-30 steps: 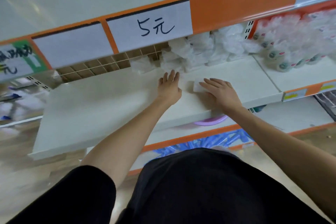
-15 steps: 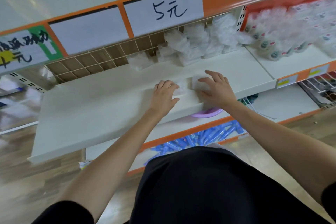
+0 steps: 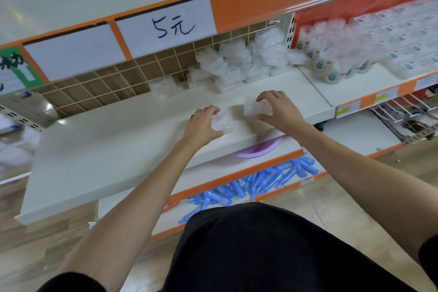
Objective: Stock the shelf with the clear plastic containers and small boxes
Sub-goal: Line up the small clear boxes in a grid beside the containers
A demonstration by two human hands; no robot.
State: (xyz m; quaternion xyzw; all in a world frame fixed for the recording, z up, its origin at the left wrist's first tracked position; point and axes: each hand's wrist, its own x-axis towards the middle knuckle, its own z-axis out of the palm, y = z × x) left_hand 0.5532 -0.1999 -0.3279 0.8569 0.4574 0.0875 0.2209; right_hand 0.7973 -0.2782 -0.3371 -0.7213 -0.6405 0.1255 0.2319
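— Which way is that flat clear container [image 3: 253,107] lying?
— Long side along the shelf [image 3: 118,149], left to right, with its left end turned a little toward the back. It's near the front edge. The right hand [image 3: 279,110] grips its right end, fingers curled over the far side and thumb on the near side.
— And the other one?
— The left hand [image 3: 201,125] is cupped round a small clear box [image 3: 224,123] just left of the first, with a gap between the two. It looks roughly square, so I can't make out a long axis.
— What are they made of?
— Thin see-through plastic, a bit frosted, with hard corners. The shelf is smooth white board, and a wire grid [image 3: 106,83] stands behind it over brown backing.
— Any more of them?
— There's a pile of clear containers [image 3: 237,64] against the back, right of centre, leaning every which way. Their edges blur together, so I can't count them. A handwritten price card [image 3: 166,26] sits on the orange rail above. A purple basin [image 3: 256,150] is mostly hidden under the shelf, and blue tubes [image 3: 260,180] lie lower still.
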